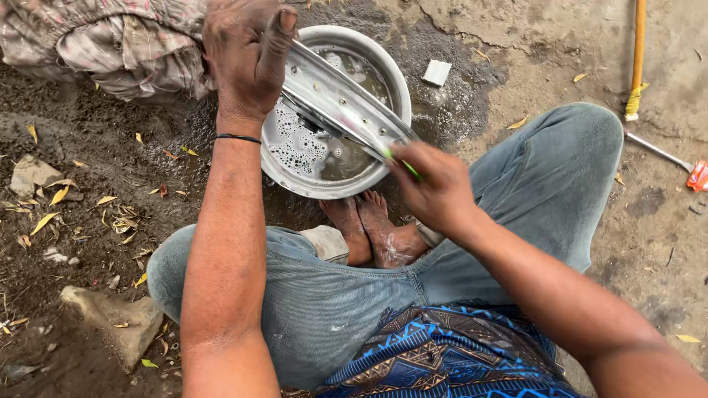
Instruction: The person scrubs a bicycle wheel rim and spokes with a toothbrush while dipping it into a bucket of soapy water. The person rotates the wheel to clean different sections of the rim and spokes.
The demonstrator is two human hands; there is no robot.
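Head view: left hand [247, 55] fingers clamped on the upper edge of a shiny metal wheel rim [343, 103], held tilted over a metal basin [391, 70] of soapy water. Right hand [435, 188] fingers pinched together on a green brush [402, 163], touching the rim's lower end. Bare feet [369, 232] just beside basin; dirt ground [88, 147] around.

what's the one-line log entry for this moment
left hand: grips wheel rim upright | right hand: holds green brush on rim | basin: soapy water, under rim | posture: seated on ground
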